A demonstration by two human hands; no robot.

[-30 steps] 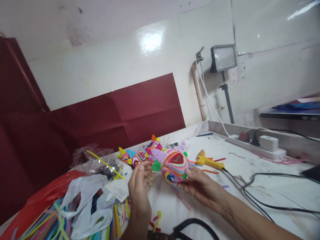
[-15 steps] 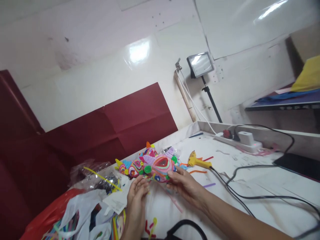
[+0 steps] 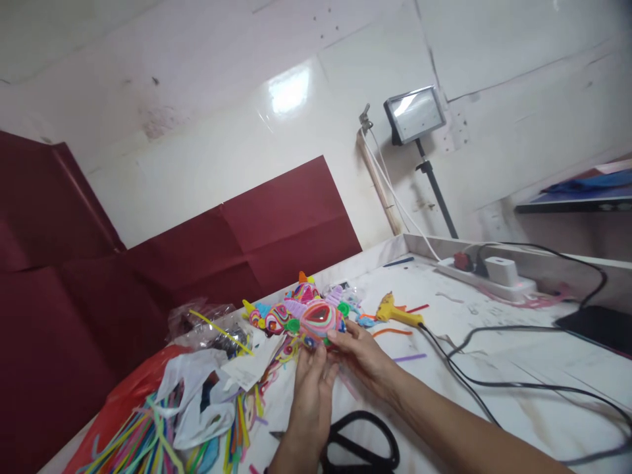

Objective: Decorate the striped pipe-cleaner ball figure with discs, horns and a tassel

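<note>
A colourful quilled paper ornament [image 3: 320,318], egg-shaped with a red teardrop panel ringed in pink, green and orange coils, sits low over the white table [image 3: 494,349] between the person's two hands, at their fingertips. The right hand [image 3: 363,355] comes in from the lower right and grips the ornament's near right side, thumb on its edge and fingers curled underneath. The left hand [image 3: 311,388] rises from the bottom edge, palm toward the ornament, its fingers nearly straight and loosely spread, their tips touching the ornament's underside; whether they actually pinch it cannot be told. Just behind and to the left of the held piece lie more quilled ornaments [image 3: 274,317] with small yellow and orange horns, touching or nearly touching it. To its right, near but apart, a yellow glue gun [image 3: 395,311] lies on the table with its black cord trailing toward the right. Black-handled scissors [image 3: 363,447] rest just below the left wrist. On the left, a heap of coloured paper strips [image 3: 143,434] spills out beside a white plastic bag [image 3: 192,395] and a clear packet [image 3: 210,326]. At the far edge of the table stands a white power strip [image 3: 486,276].
</note>
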